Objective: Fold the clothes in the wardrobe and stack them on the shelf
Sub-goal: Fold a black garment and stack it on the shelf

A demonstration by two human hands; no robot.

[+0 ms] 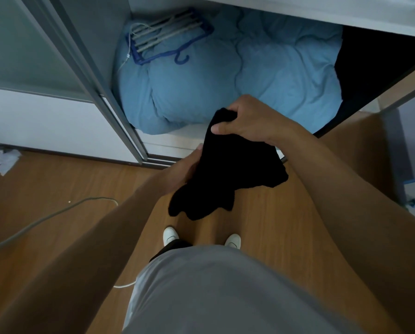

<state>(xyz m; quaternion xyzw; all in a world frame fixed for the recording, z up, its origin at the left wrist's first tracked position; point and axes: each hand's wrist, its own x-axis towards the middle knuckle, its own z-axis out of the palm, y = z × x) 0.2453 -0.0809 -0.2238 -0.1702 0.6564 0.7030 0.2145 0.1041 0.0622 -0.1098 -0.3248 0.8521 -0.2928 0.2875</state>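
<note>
Grey T-shirt (213,290) fills the bottom of the view, above two white shoes (170,235) on the wooden floor (57,184). Out in front, a black garment (237,169) hangs bunched in mid-air before the open wardrobe (119,109). The right hand (247,121) pinches its top corner between thumb and curled fingers. The left hand (182,172) holds its left edge lower down, fingers hidden behind the cloth. Beyond, a light-blue duvet (261,75) lies in the wardrobe bottom, with blue hangers (163,42) on it. A grey cable (45,218) trails across the floor.
</note>
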